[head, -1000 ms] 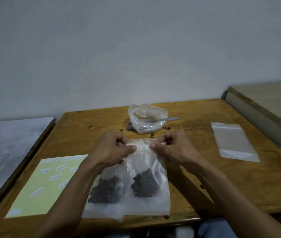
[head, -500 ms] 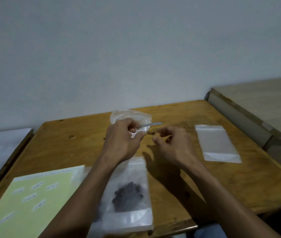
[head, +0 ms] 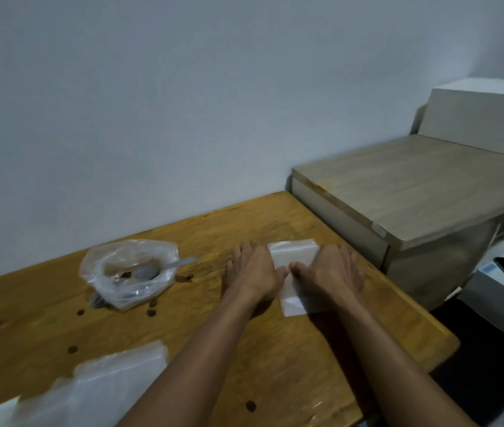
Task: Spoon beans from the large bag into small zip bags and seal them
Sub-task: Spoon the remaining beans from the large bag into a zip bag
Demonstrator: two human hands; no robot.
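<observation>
Left hand (head: pixel 252 275) and right hand (head: pixel 331 272), fingers straight, flat on an empty zip bag (head: pixel 292 257) near the table's (head: pixel 244 349) right edge. Spoon (head: pixel 152 271) inside large bag (head: pixel 127 272), well left.

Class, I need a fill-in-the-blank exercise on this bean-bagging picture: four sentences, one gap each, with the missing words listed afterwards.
1. Both hands, the left hand and the right hand, rest on an empty small ____ lying flat on the table.
2. The bowl of the spoon sits inside the large ____.
3. Loose beans lie scattered on the ____.
4. The spoon's handle points toward the person's ____ side.

Missing words: zip bag; bag; table; right
</observation>
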